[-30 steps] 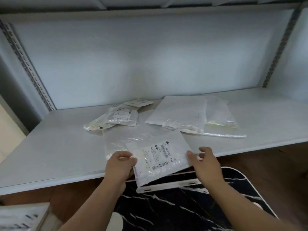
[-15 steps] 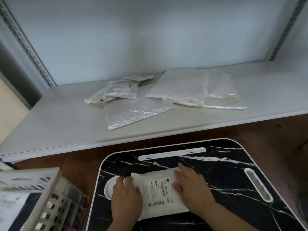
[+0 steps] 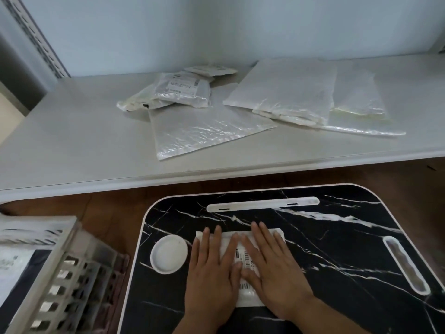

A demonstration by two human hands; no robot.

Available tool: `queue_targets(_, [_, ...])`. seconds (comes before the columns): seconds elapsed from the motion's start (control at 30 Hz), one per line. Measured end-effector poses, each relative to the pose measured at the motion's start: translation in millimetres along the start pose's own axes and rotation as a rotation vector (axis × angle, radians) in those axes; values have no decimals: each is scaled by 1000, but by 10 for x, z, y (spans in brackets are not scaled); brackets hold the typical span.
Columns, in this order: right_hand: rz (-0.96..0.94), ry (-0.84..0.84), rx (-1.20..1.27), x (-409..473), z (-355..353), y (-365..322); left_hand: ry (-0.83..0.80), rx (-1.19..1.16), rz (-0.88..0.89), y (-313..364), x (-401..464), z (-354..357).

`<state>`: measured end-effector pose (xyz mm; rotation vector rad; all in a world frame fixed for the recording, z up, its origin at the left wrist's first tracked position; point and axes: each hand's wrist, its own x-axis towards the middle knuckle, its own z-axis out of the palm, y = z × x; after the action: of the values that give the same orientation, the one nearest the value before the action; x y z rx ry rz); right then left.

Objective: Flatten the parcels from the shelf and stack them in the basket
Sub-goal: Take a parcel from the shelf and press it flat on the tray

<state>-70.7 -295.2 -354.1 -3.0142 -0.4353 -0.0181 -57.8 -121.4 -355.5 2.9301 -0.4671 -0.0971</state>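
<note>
Fingers now spread; left hand [image 3: 213, 266], right hand [image 3: 272, 263] press flat on parcel [image 3: 248, 294].

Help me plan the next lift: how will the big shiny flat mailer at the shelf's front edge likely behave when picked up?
The flat mailer looks thin and crinkled, so it probably flops if lifted by one corner. Its glossy film may slide easily on the shelf. It lies nearly flat, so it is likely light.
</note>
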Motion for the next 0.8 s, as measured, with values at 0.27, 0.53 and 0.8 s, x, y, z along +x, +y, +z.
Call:
queue_targets(0.27, [9, -27, 18, 14, 10, 4, -44, 20, -16, 1, 24, 14])
queue_targets(0.53, [-2, -1, -15, 45, 67, 29, -34, 33, -11, -5, 62, 49])
queue_targets(0.8, [-211, -28, -141, 10, -48, 127, -110, 181, 108, -132, 44, -2])
